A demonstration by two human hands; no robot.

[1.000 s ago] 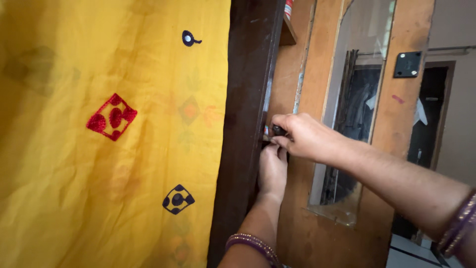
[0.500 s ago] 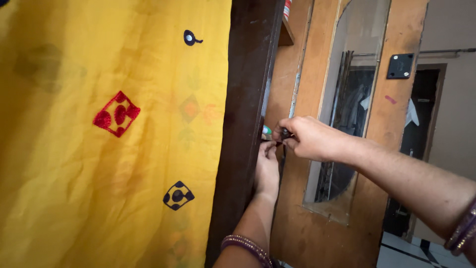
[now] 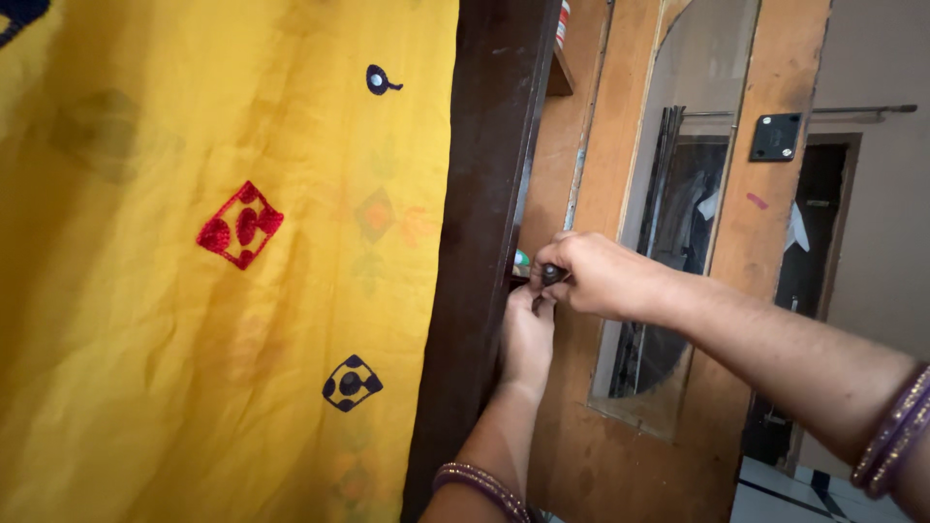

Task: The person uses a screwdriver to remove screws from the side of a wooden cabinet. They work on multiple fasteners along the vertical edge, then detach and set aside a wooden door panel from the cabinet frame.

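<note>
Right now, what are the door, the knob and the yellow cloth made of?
Door: looks like wood, orange-brown, worn and scuffed, with a mirror panel set in. Knob: small, dark and glossy, metal or plastic, can't tell; the right hand pinches it. Yellow cloth: thin woven fabric, creased, with stitched red and dark motifs.

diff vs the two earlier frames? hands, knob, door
Little changed. Right hand sits slightly lower and still pinches the small dark knob at the wooden door edge. Left hand stays just below it, fingers up at the edge. Yellow cloth hangs as before; view shifted slightly.
</note>
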